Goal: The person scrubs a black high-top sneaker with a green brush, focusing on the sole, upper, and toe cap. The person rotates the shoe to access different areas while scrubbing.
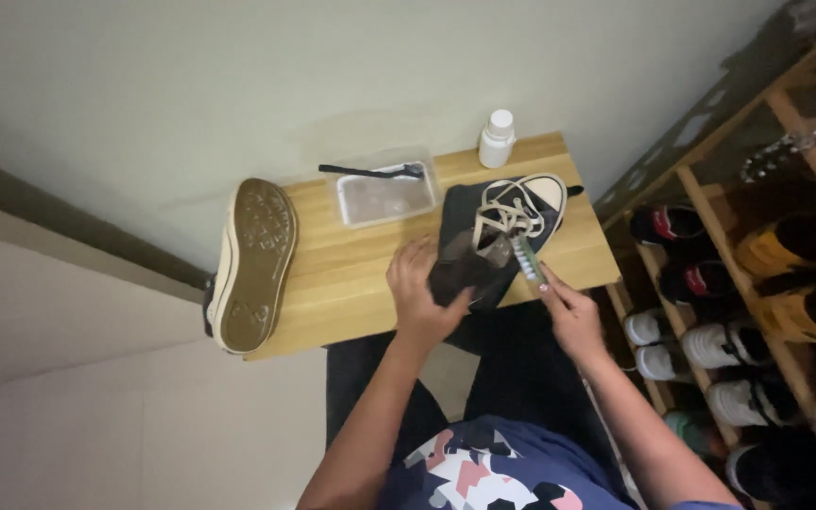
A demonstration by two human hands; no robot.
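A dark canvas sneaker (498,231) with a pale toe cap and loose cream laces lies on the right half of a small wooden surface (351,274), its toe aimed at the wall and its heel hanging toward the near edge. The left hand (422,293) grips the heel end, its fingers wrapped shut around the dark collar. The right hand (569,307) pinches a small toothbrush (526,257) with a pale green handle, fingers closed on the handle, the brush head laid against the sneaker's side just under the laces.

Behind the sneaker, touching or nearly touching its toe, stands a small white bottle (497,139) at the far edge by the wall. To its left sits a clear shallow tray (384,196) with a black brush (370,171) resting across its far rim. Further left a second sneaker (252,264) lies on its side with the tan sole facing up, overhanging the surface's left edge.

On the right, close beside the surface, a wooden shoe rack (710,227) holds rows of shoes, crowding the right hand's elbow side. Bare wood shows between the tray and the near edge, in front of the left hand. The person's dark trousers sit right against the near edge.
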